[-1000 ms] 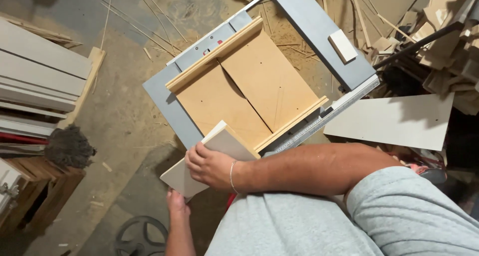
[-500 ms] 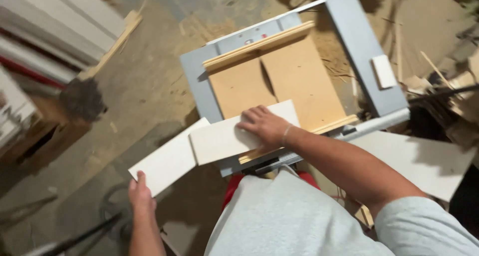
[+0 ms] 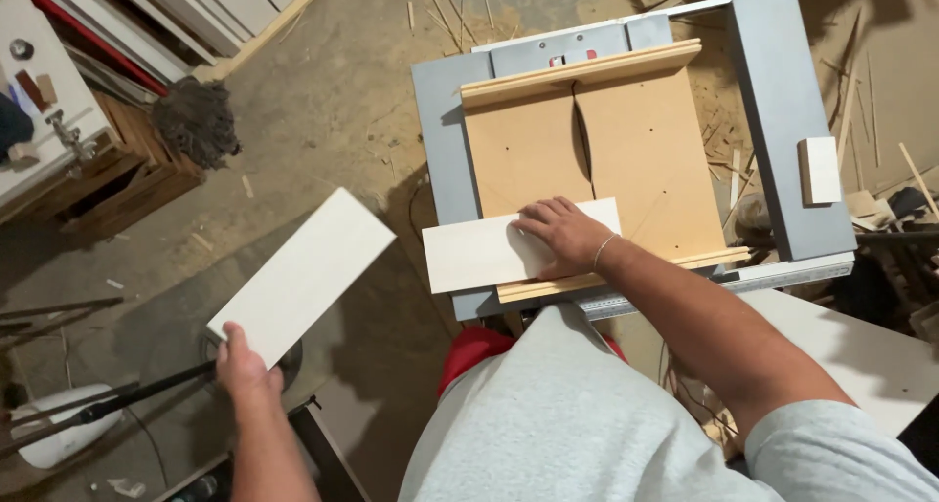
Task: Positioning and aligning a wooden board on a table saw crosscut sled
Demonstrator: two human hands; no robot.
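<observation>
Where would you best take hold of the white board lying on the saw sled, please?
Grip the white board at its left end, which overhangs the sled and table edge, coming from the left. The right hand presses its right end flat, so that end is covered.

A dark mop head [image 3: 196, 121] lies on the dusty floor [image 3: 323, 101] beside a wooden crate [image 3: 127, 184]
</observation>
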